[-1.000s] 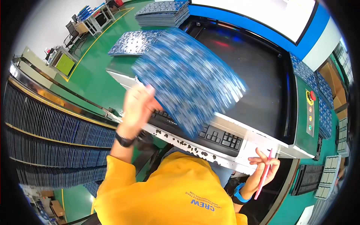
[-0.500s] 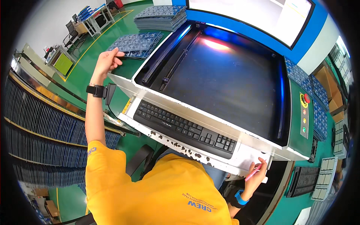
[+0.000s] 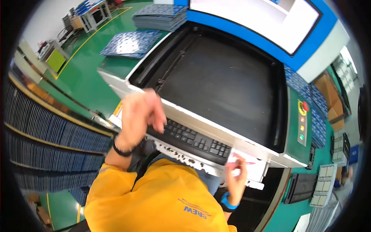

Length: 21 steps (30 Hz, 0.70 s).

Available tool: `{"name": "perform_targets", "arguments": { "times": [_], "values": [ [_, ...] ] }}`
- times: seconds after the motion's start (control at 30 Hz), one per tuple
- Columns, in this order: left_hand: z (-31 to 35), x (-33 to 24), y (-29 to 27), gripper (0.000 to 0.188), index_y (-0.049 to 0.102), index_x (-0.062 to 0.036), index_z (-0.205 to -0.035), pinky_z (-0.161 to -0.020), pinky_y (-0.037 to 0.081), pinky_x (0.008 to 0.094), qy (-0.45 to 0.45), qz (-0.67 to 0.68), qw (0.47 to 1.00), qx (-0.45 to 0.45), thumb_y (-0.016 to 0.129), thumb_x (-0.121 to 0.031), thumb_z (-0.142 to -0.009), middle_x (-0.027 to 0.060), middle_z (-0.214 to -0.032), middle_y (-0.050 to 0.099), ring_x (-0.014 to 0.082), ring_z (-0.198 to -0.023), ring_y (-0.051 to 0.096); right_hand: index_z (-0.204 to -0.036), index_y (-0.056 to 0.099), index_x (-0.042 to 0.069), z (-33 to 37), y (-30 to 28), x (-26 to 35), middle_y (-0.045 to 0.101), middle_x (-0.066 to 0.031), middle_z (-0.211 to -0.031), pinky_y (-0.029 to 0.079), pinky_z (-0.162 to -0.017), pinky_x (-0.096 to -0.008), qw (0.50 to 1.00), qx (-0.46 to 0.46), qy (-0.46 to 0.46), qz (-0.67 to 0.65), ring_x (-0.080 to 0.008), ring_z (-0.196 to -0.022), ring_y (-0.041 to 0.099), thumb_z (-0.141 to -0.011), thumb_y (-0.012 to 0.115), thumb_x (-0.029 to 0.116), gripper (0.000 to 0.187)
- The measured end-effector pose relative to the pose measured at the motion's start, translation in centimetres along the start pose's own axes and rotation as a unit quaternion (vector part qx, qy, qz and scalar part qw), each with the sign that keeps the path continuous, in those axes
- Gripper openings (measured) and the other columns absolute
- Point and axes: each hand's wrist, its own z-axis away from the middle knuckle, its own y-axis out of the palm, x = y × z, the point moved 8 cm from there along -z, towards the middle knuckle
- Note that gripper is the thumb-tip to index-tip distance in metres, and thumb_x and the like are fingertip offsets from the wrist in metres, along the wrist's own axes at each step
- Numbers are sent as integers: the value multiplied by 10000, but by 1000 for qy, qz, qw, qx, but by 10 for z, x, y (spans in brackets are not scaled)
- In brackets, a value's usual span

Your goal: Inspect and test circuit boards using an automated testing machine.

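Observation:
My left hand is raised over the left end of the black keyboard, in front of the machine's near edge. Motion blurs its fingers, and nothing plainly shows in them. At the keyboard's right end my right hand holds a pink pen above white paper. Behind the keyboard lies the machine's dark, flat scanning bed, framed in white. Beside the bed at the left, a short stack of blue patterned boards rests on the green top.
A taller board stack stands at the back left, and more blue boards are at the right. A red emergency button sits on the right panel. Racks full of boards fill the left side. A screen hangs behind.
My left hand has come away from the board stack, rightward and nearer, over the keyboard. My right hand has shifted left with the pen. The blue and red light in the bed has gone dark.

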Motion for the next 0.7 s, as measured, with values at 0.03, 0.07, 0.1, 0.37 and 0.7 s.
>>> {"name": "perform_targets", "arguments": {
  "times": [0.03, 0.07, 0.1, 0.37, 0.7],
  "values": [
    [11, 3, 22, 427, 558, 0, -630, -411, 364, 189, -16, 60, 998, 23, 401, -214, -965, 54, -560, 558, 84, -459, 522, -1184, 540, 19, 2, 21, 16, 510, -13, -853, 410, -735, -244, 995, 78, -7, -56, -112, -796, 489, -759, 629, 1, 435],
    [19, 6, 43, 425, 559, 12, -632, -423, 379, 189, -31, 119, 991, 48, 403, -204, -962, 62, -575, 563, 88, -461, 523, -1183, 539, 15, 7, 42, 31, 541, -23, -876, 422, -750, -251, 981, 156, -15, -110, -129, -820, 519, -757, 657, 14, 443],
    [23, 10, 63, 417, 564, 17, -640, -433, 389, 190, -28, 158, 983, 87, 405, -196, -962, 62, -580, 564, 87, -464, 522, -1206, 518, 22, 6, 59, 52, 564, -71, -954, 430, -792, -280, 969, 196, -45, -142, -170, -898, 545, -755, 686, 50, 482],
    [29, 33, 131, 459, 559, 0, -609, -438, 356, 210, -118, 150, 966, 174, 375, -197, -981, 56, -549, 557, 90, -478, 513, -1196, 472, 4, 27, 107, 62, 613, -162, -1025, 460, -827, -329, 941, 280, -112, -152, -264, -969, 610, -780, 726, 187, 521],
    [28, 72, 131, 378, 590, -13, -790, -460, 385, 181, -74, 71, 988, 113, 416, -282, -991, 14, -553, 539, 54, -480, 508, -1109, 511, 8, 15, 81, 54, 664, -105, -747, 496, -619, -254, 976, 136, -80, -149, -172, -684, 673, -792, 708, 136, 394]
  ]
}}
